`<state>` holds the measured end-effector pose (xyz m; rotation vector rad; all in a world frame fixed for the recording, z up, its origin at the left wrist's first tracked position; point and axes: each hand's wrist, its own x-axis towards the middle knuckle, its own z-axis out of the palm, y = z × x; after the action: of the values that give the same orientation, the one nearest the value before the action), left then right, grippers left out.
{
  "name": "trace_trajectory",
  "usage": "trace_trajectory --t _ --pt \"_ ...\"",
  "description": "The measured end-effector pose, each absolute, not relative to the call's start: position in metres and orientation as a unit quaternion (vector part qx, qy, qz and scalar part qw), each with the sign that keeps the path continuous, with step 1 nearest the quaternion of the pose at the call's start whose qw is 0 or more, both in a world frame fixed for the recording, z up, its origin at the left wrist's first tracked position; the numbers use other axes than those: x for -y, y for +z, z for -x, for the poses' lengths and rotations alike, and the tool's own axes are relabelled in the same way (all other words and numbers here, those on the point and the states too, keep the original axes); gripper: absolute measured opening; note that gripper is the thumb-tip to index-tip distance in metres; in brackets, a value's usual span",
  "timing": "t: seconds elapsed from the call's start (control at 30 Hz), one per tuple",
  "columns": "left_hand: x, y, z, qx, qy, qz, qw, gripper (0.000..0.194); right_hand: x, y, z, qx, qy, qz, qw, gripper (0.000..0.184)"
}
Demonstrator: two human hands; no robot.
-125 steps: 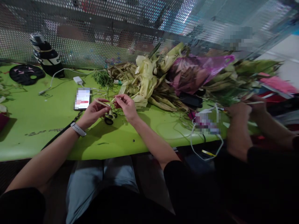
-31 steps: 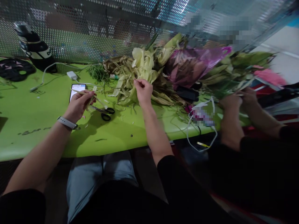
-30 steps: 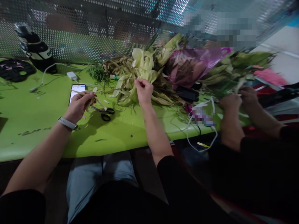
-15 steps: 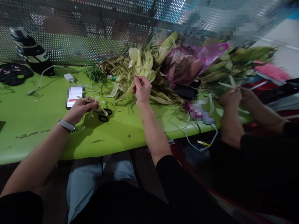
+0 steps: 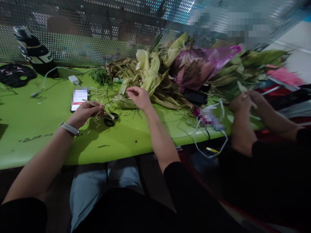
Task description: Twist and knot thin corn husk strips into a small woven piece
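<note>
My left hand (image 5: pixel 84 114) is closed in a pinch on thin, pale corn husk strips (image 5: pixel 97 117), whose ends curl out past the fingertips. Just beyond and partly behind them lie scissors (image 5: pixel 109 122) with black handles; their blades are mostly hidden. My right hand (image 5: pixel 141 98) hovers at the front of a heap of dried corn husks (image 5: pixel 147 72), thumb and curled fingers drawn together. Whatever sits between those fingertips is too small to make out. A phone (image 5: pixel 79 99) with a lit screen lies behind my left hand.
On the green table (image 5: pixel 48 113) stand a black bottle (image 5: pixel 37 55) and a charger with white cable (image 5: pixel 73 79). Green string (image 5: pixel 99 76), a purple plastic bag (image 5: pixel 194 66) and a black case (image 5: pixel 195 96) lie farther back. A co-worker's hands (image 5: pixel 245 102) hold a husk piece at right.
My right hand has left the husk heap's middle and come left and toward me, nearer my left hand. My left hand keeps the husk strips. Earlier, both hands were close together over the scissors.
</note>
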<state>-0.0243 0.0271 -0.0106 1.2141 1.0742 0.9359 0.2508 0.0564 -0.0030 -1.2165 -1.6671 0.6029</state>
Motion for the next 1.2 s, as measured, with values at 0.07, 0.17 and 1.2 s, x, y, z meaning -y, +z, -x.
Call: trace_trajectory --t 0.07,0.17,1.2 --pt "-0.026 -0.009 0.024 -0.451 0.400 -0.526 0.600 0.027 -0.054 -0.002 -0.252 0.689 0.190 0.531 0.456 0.016" --pt "-0.022 0.000 0.025 -0.425 0.449 -0.519 0.590 0.033 -0.049 0.001 -0.253 0.710 0.147 0.560 0.401 0.009" --pt "-0.022 0.010 0.028 -0.401 0.537 -0.446 0.593 0.022 -0.068 -0.041 -0.249 0.750 0.062 0.613 0.241 0.037"
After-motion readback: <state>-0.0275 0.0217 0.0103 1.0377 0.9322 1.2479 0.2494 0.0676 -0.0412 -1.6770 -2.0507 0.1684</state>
